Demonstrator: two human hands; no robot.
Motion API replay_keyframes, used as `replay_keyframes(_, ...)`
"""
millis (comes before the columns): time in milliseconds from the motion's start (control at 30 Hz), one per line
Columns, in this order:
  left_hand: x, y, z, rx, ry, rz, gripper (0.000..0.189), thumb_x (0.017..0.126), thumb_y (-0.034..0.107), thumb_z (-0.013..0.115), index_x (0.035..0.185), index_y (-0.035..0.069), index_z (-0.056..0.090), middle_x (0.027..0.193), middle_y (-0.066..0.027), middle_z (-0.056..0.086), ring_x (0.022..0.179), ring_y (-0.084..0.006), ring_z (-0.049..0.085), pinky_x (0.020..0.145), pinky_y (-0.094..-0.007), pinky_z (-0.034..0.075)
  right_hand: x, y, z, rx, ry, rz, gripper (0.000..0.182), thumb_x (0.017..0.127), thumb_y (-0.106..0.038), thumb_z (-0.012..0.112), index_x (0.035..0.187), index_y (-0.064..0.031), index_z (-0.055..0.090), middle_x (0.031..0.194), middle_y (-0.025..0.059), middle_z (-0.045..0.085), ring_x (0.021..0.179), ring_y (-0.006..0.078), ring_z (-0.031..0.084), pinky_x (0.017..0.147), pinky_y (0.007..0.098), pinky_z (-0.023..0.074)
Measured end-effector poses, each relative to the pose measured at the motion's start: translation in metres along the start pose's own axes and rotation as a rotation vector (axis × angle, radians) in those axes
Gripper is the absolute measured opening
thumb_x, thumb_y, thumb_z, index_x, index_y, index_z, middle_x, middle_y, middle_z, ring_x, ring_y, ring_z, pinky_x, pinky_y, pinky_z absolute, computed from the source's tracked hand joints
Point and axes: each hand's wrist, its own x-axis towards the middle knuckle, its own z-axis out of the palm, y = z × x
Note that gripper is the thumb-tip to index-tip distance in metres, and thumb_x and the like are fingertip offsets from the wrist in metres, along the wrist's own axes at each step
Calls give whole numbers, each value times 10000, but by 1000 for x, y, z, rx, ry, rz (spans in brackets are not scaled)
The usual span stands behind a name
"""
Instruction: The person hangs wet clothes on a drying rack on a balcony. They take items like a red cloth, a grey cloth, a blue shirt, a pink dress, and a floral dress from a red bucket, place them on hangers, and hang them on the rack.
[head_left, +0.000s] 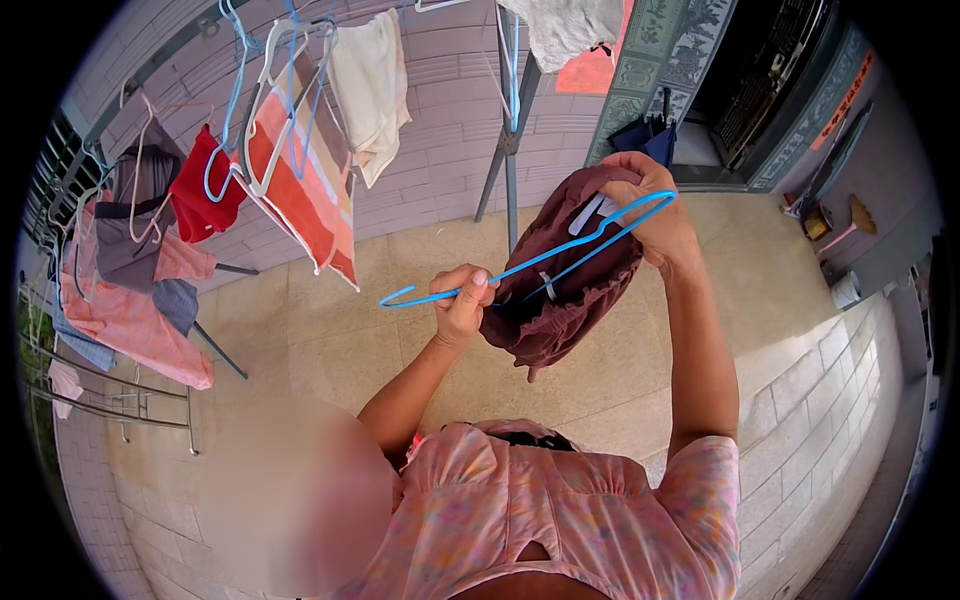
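My left hand (463, 301) is closed around the neck of a blue wire clothes hanger (551, 257), just below its hook, which points left. A maroon garment (577, 300) with a gathered elastic edge hangs in front of me. My right hand (651, 199) grips that edge at the upper right, and the far end of the hanger lies against this hand. The hanger's upper bar crosses in front of the garment's opening. Its lower bar runs partly inside, where white labels (589, 215) show. The fingertips of my right hand are hidden behind the cloth.
Laundry hangs from a metal drying rack (142, 71) at left, including a striped cloth (304, 180), a red cloth (204, 187) and a cream towel (369, 94). A rack leg (510, 176) stands beyond the garment. A dark umbrella (649, 139) leans by the doorway (739, 97).
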Motion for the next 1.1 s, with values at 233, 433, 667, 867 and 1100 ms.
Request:
replay_keyframes(233, 35, 66, -33, 846, -404, 20, 349, 845, 216, 551, 588, -5, 469, 477, -91, 314, 447, -181, 253, 418, -310, 259, 7, 29, -33, -48, 198, 10, 355, 634, 98, 589, 977, 59, 512, 651, 38, 508, 566, 90, 503, 468, 216, 388)
replay_keyframes(433, 54, 95, -6, 1111, -563, -231, 323, 840, 231, 540, 625, -9, 508, 459, -123, 393, 429, -236, 315, 432, -330, 293, 7, 48, -26, 28, 315, -134, 341, 611, 116, 597, 938, 46, 530, 656, 25, 511, 594, 87, 508, 497, 202, 394)
replay_keyframes(667, 84, 96, -26, 1206, -274, -256, 281, 805, 192, 567, 647, -38, 540, 474, -164, 408, 431, -245, 370, 460, -345, 335, -50, 42, -6, -204, 292, -507, 320, 601, 88, 615, 903, 4, 553, 683, 39, 526, 638, 125, 525, 593, 231, 428)
replay_keyframes(867, 98, 112, 10, 1112, -205, -173, 301, 783, 174, 575, 582, -34, 493, 457, -77, 411, 424, -157, 342, 446, -334, 317, -95, 168, 38, -676, -112, -393, 777, 630, -281, 730, 1275, -74, 349, 1192, 196, 363, 1042, 309, 399, 871, 373, 363)
replay_keyframes(1100, 148, 110, -29, 831, 182, -479, 329, 780, 127, 600, 520, 23, 427, 453, -33, 412, 383, -128, 372, 332, -313, 246, -127, 314, 10, -464, -489, 284, 737, 764, -380, 620, 1287, 40, 315, 1090, 248, 536, 871, 262, 588, 693, 335, 475)
